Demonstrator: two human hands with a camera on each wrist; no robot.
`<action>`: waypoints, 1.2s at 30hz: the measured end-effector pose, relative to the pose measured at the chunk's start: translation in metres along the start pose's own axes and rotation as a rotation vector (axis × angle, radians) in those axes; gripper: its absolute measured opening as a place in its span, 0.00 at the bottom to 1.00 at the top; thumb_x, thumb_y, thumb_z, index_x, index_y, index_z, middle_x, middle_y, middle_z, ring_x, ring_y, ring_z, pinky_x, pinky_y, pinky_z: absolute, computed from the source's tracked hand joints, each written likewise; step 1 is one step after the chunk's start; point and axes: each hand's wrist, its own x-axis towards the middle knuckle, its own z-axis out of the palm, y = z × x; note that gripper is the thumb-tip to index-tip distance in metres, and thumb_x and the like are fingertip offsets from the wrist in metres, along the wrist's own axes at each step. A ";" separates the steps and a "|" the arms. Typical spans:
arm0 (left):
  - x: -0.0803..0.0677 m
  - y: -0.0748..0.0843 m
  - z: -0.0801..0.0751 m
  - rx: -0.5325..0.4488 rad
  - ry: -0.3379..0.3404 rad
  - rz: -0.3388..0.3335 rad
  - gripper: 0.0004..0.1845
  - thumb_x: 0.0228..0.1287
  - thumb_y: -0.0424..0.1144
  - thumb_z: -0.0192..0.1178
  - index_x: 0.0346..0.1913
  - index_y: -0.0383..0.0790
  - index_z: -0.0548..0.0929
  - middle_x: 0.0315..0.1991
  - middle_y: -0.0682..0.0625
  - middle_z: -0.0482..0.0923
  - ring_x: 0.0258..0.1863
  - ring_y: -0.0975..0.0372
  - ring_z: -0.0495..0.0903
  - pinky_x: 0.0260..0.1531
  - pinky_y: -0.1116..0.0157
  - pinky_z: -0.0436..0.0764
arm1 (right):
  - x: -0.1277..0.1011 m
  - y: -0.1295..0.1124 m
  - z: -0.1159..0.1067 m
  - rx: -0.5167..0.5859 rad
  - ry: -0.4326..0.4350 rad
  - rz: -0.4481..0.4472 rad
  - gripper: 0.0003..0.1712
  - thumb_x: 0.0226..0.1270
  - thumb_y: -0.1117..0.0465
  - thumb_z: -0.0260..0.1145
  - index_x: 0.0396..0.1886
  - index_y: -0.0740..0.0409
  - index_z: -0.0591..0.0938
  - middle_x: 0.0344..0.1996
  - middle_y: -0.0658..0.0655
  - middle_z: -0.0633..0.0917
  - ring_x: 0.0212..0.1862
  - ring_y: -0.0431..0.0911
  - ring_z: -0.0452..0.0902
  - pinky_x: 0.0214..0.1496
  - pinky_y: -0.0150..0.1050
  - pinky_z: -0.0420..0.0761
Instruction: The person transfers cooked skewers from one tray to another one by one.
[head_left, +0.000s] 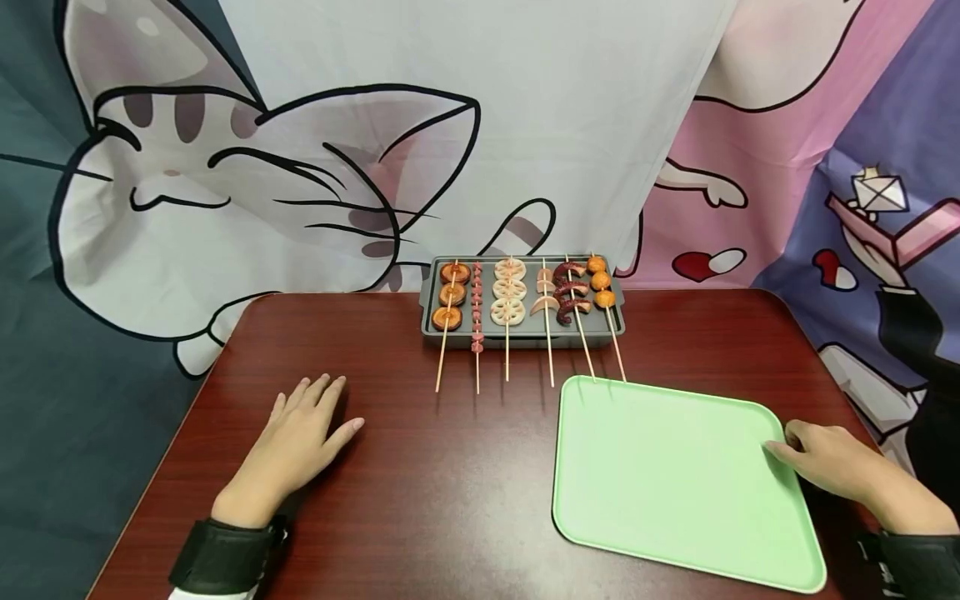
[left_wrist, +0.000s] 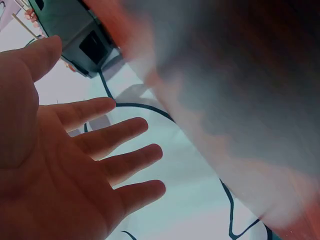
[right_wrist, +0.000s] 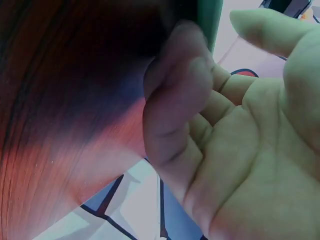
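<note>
My right hand grips the right edge of a light green rectangular tray, thumb on top and curled fingers below the rim. In the right wrist view a strip of the green tray shows beside the bent fingers. The tray lies slanted at the table's right front, with nothing on it. On the left, my left hand is spread palm down just over the table, holding nothing. Its straight, parted fingers show in the left wrist view.
A dark grey grill pan stands at the table's back edge. Several food skewers lie across it, including lotus root slices, mushroom caps and orange balls. Their sticks overhang towards the tray. A printed cloth hangs behind the brown table.
</note>
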 end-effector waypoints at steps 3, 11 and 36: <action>-0.001 0.004 0.000 -0.001 0.010 0.015 0.37 0.75 0.55 0.59 0.74 0.31 0.69 0.71 0.27 0.68 0.73 0.30 0.61 0.69 0.24 0.58 | 0.000 0.000 0.001 0.049 -0.032 0.011 0.18 0.80 0.53 0.60 0.29 0.55 0.70 0.20 0.50 0.70 0.22 0.43 0.69 0.22 0.34 0.69; -0.004 0.014 0.001 -0.010 0.019 0.035 0.36 0.74 0.53 0.62 0.73 0.31 0.71 0.70 0.29 0.70 0.73 0.32 0.64 0.69 0.26 0.60 | 0.000 -0.002 0.002 0.212 -0.101 0.064 0.11 0.78 0.61 0.59 0.34 0.60 0.70 0.21 0.55 0.76 0.19 0.46 0.81 0.19 0.38 0.84; -0.005 0.081 0.014 -0.154 0.009 0.059 0.34 0.74 0.50 0.63 0.72 0.29 0.72 0.67 0.34 0.75 0.66 0.42 0.75 0.64 0.41 0.78 | 0.008 -0.028 0.002 0.326 -0.084 0.038 0.15 0.75 0.66 0.61 0.50 0.72 0.68 0.35 0.63 0.78 0.27 0.48 0.82 0.22 0.38 0.87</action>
